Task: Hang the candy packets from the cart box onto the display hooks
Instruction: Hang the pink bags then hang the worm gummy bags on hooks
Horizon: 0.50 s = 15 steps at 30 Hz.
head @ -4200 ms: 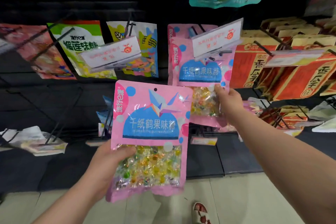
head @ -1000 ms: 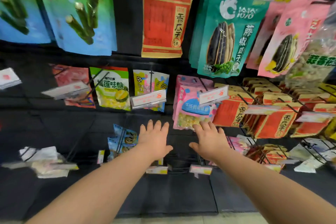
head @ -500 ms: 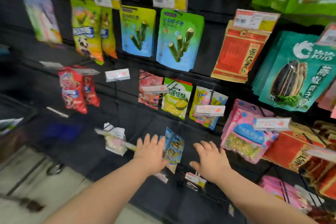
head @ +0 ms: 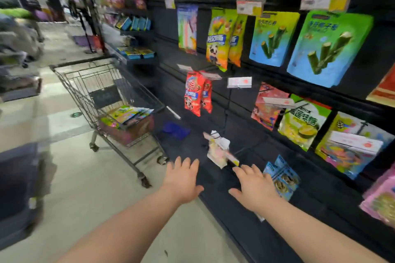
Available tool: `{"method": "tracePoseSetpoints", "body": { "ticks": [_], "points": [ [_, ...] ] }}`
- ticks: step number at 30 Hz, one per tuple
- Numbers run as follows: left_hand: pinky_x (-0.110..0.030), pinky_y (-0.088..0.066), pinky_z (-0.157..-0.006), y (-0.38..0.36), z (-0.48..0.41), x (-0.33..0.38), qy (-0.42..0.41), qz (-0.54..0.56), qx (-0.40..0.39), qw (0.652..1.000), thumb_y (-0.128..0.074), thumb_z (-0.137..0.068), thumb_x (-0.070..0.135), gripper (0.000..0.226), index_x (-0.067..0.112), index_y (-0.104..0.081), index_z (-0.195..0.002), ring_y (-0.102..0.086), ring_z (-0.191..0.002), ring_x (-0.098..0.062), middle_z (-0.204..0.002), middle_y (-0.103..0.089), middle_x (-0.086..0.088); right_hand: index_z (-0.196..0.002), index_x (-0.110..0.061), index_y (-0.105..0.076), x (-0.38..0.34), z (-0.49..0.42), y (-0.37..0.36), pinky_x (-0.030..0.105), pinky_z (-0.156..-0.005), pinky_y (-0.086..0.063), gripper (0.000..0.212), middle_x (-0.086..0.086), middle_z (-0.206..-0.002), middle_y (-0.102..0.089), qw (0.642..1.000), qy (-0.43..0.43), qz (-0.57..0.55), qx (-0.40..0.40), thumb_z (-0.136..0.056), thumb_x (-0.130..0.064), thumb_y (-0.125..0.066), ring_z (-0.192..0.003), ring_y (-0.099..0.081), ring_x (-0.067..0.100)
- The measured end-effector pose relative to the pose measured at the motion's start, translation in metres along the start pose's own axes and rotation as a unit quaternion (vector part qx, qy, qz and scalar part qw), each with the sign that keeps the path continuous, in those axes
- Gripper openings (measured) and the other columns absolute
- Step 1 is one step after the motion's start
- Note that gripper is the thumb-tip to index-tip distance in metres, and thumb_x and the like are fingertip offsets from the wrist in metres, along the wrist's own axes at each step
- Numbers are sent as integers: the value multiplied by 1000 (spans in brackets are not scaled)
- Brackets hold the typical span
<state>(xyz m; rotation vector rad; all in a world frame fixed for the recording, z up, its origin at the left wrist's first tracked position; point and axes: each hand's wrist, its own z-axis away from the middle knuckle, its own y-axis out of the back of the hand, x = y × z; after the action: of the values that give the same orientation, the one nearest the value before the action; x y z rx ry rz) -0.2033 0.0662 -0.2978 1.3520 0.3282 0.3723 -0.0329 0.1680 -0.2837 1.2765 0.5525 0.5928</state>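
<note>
A wire shopping cart (head: 89, 83) stands on the aisle floor at the left. Inside it sits a cardboard box (head: 136, 129) holding several bright candy packets (head: 126, 114). Both my hands are held out in front of me, fingers spread and empty: my left hand (head: 183, 179) hovers over the floor right of the cart, my right hand (head: 254, 188) in front of the black display wall (head: 245, 126). Pink candy packets (head: 379, 200) hang at the far right edge. A bare hook with a white price tag (head: 239, 82) sticks out from the wall.
The wall carries many hanging snack bags: red ones (head: 197, 94), yellow panda bags (head: 222, 38), blue-green bags (head: 327, 49), a green durian bag (head: 303, 126), small blue packets (head: 280, 177). A white packet (head: 220, 151) hangs near my right hand. Dark bins stand at the left.
The pink packet I held is gone from my left hand; both hands are now empty. My view has swung left from the pink packets' hook to the cart.
</note>
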Motion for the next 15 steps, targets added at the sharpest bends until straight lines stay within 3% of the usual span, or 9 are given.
{"method": "tracePoseSetpoints", "body": {
  "ticks": [15],
  "points": [
    [-45, -24, -111, -3, 22, -231, 108, 35, 49, 992, -51, -89, 54, 80, 18, -17, -152, -26, -140, -31, -152, -30, -9, -150, -26, -18, -223, -101, 20, 50, -116, -14, 66, -2, -157, -20, 991, 128, 37, 6, -94, -48, -45, -148, -8, 27]
  ]
}}
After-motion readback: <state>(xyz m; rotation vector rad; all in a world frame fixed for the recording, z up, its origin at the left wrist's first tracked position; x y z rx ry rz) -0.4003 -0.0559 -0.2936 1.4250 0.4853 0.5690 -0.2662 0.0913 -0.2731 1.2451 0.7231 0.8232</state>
